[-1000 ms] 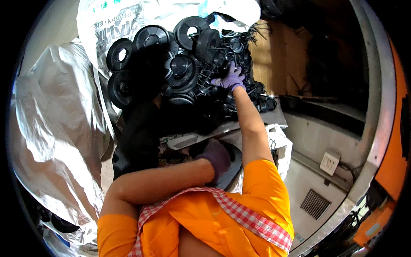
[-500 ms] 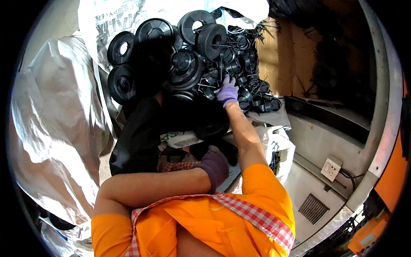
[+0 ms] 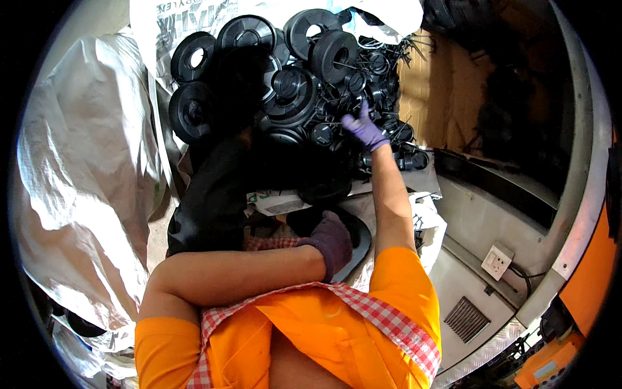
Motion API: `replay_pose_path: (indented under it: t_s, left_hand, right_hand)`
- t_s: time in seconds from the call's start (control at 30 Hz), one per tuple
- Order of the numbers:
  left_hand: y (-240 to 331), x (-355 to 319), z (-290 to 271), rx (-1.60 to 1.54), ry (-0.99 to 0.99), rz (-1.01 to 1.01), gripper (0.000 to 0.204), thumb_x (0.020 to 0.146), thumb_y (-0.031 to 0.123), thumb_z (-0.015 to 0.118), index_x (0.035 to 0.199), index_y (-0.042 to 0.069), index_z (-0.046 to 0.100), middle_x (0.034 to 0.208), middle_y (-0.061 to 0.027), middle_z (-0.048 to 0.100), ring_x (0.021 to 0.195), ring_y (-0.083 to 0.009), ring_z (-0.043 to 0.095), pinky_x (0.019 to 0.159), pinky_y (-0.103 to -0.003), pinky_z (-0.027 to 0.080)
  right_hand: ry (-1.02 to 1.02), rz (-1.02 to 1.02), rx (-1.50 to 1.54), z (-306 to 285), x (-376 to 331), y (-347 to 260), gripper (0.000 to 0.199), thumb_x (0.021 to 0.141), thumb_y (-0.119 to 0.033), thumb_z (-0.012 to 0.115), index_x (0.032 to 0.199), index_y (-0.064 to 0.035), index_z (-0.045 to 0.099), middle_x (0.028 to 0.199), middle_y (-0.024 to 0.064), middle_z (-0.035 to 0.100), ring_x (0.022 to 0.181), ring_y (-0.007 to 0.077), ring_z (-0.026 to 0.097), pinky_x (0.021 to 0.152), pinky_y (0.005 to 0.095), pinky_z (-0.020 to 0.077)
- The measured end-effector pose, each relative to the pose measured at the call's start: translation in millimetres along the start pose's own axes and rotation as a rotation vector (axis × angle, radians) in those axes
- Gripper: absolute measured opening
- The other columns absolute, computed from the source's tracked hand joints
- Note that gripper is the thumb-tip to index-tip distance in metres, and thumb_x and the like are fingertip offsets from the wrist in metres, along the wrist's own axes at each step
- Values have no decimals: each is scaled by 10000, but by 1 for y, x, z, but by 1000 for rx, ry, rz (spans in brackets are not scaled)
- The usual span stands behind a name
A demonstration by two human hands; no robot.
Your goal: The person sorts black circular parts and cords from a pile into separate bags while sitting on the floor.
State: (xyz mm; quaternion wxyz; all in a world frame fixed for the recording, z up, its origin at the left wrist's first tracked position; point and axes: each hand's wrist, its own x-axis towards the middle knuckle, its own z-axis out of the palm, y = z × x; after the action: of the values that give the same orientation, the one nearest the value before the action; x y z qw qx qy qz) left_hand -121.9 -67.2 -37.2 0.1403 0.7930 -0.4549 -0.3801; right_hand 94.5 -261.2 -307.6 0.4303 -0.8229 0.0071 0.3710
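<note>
My right hand (image 3: 364, 128), in a purple glove, reaches forward into a heap of small black plastic parts (image 3: 379, 139). Its fingers lie among the small caps and thin rods, and whether they grip one is hidden. Large black round discs and spools (image 3: 291, 91) are piled just left of that hand. My left hand (image 3: 334, 238), in a darker purple glove, stays close to my body with its fingers curled over the rim of a black round disc (image 3: 360, 241) at my lap.
A crinkled silver plastic sheet (image 3: 84, 175) fills the left side. A white woven sack (image 3: 194, 16) lies behind the discs. A brown board (image 3: 440, 97) and a grey ledge with a wall socket (image 3: 497, 261) are on the right.
My right hand has shifted slightly to the right within the heap of small parts. My left hand has stayed on the disc at my lap.
</note>
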Motion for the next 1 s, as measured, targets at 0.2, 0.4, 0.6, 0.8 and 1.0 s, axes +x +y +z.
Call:
replay_pose_path:
  t_s: [0.2,0.4,0.6,0.8,1.0]
  left_hand:
    - [1,1,10,-85,-41,14,234,804,216,561,918,82,715,913,-112,672,839,-283,617,732,-445,392]
    - [-1,-1,6,-185,-70,-15,251,782,221,582,911,45,707,947,-151,660,874,-304,615,754,-447,424]
    - [-6,-8,-8,-145,-106,-12,302,784,233,605,943,-10,687,969,-199,636,862,-339,597,690,-397,484]
    - [-2,-12,-13,-108,-202,-56,295,885,220,511,1127,144,661,1123,-94,643,995,-295,605,842,-547,360]
    - [-2,0,2,-103,-101,-2,263,803,226,580,971,60,694,931,-112,666,846,-325,602,774,-453,413]
  right_hand:
    - [-143,-141,-675,-29,11,17,1307,564,-281,863,1470,-196,-75,1481,263,151,1320,364,332,1085,382,295]
    - [103,198,-902,45,-15,-95,1265,590,-326,830,1466,-279,-81,1503,269,36,1264,520,328,1047,468,351]
    - [335,205,-1048,58,-7,-52,808,728,-253,689,1406,-222,249,1389,263,306,1088,438,519,915,438,451]
    - [395,260,-971,80,-23,-83,759,704,-195,706,1349,-225,307,1320,244,382,1101,446,519,899,459,465]
    - [449,190,-841,70,-2,-59,442,791,-138,606,1199,-203,448,1198,222,512,944,390,622,782,442,520]
